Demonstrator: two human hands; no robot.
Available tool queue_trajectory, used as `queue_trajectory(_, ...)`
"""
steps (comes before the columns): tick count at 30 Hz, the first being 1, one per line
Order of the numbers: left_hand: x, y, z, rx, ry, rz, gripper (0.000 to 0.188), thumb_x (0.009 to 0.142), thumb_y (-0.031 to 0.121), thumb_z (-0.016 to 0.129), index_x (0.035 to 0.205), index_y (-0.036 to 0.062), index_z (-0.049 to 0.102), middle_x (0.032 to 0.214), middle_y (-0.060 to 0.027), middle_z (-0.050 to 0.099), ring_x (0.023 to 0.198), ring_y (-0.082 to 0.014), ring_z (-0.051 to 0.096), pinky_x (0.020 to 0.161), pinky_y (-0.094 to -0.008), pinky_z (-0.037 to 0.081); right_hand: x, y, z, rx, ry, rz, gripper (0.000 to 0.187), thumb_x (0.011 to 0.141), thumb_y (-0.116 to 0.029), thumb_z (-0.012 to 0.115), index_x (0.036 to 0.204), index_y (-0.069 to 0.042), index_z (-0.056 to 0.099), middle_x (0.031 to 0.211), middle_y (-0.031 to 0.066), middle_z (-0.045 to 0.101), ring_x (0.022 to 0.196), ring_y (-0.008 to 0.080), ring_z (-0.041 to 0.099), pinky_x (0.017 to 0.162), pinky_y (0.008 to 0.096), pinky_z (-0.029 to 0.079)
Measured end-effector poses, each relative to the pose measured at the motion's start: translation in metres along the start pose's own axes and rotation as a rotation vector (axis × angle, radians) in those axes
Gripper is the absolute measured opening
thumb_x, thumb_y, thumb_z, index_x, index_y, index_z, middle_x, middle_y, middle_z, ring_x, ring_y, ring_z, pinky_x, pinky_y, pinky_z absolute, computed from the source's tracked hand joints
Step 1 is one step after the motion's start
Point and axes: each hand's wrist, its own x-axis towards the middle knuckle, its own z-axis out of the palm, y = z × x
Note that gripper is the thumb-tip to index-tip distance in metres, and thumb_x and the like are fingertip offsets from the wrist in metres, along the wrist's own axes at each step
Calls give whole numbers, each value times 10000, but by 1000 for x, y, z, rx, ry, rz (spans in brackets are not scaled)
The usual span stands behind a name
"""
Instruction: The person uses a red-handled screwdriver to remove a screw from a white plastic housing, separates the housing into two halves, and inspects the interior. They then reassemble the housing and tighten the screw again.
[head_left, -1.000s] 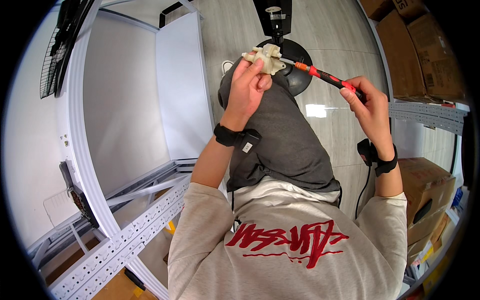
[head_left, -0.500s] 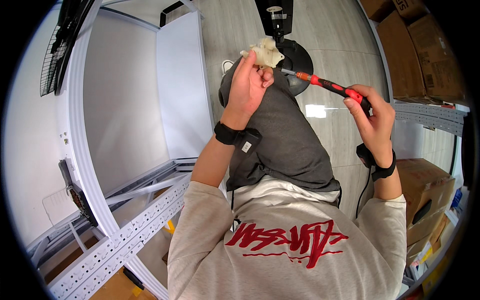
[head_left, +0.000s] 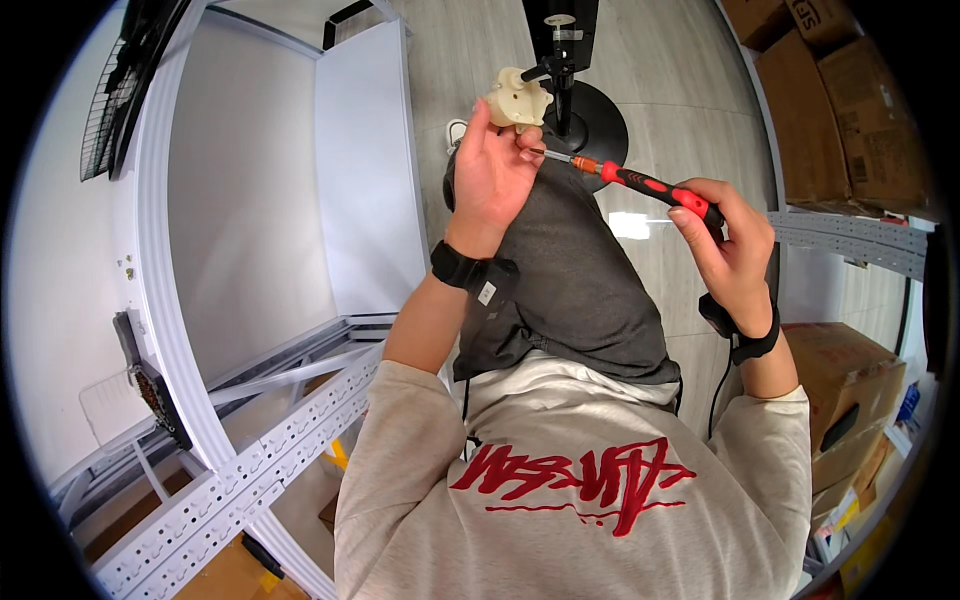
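Observation:
A cream plastic housing (head_left: pixel 517 100) is gripped by the fingers of my left hand (head_left: pixel 494 185), above my knee. It has a rounded body with a small hole in the side facing me, and a short dark stub shows beside its top. My right hand (head_left: pixel 735 240) is closed round the red and black handle of a screwdriver (head_left: pixel 640 184). The screwdriver's metal shaft slants left, its tip by my left fingertips just below the housing. Whether the tip touches the housing or a screw, I cannot tell.
Past the housing, a black stand with a round base (head_left: pixel 600 120) rises from the floor. White metal shelving (head_left: pixel 165 250) is on my left. Cardboard boxes (head_left: pixel 800 110) are stacked at the right, with another box (head_left: pixel 840 380) lower down.
The housing has turned in my left hand and shifted slightly up, showing another side. My right hand has brought the screwdriver leftward, its tip now at my left fingers.

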Motion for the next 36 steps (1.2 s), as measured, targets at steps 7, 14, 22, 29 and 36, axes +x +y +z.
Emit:
queue_trajectory(7,-3,0,-4,25,-21,52,464,995,431,463,1273,60,444,1180,-78,544,929,-207,587,814,-322,474,2,-8,0,-9,-7,-76,200,795,-112,771,920,-3,659,693,72,628,518,134,526,490,241,403)
queue_trajectory(14,-3,-2,-1,-30,-10,60,477,1002,398,465,1301,28,430,1172,-107,531,939,-225,574,847,-336,487,7,-11,9,-123,-73,-96,211,785,-141,782,890,-5,659,687,59,624,478,139,510,461,256,404)
queue_trajectory(22,-5,-1,-2,-9,-31,83,457,1004,386,465,1292,32,434,1187,-108,532,962,-230,586,855,-338,495,7,-11,12,-157,-80,-107,201,792,-144,776,887,-12,658,672,54,611,472,141,505,456,259,401)
queue_trajectory(29,-1,-2,-6,-24,-58,61,437,999,398,474,1262,50,449,1127,-76,532,841,-192,514,742,-309,436,7,-11,11,-139,-84,-94,196,796,-139,773,891,-13,657,670,52,610,471,140,504,457,257,397)
queue_trajectory(36,-2,-2,-1,-18,-64,48,351,993,339,485,1206,60,482,1060,-55,525,767,-171,439,676,-301,376,1,-10,6,-29,-65,1,196,802,-110,766,920,2,656,677,54,615,500,110,502,473,233,387)
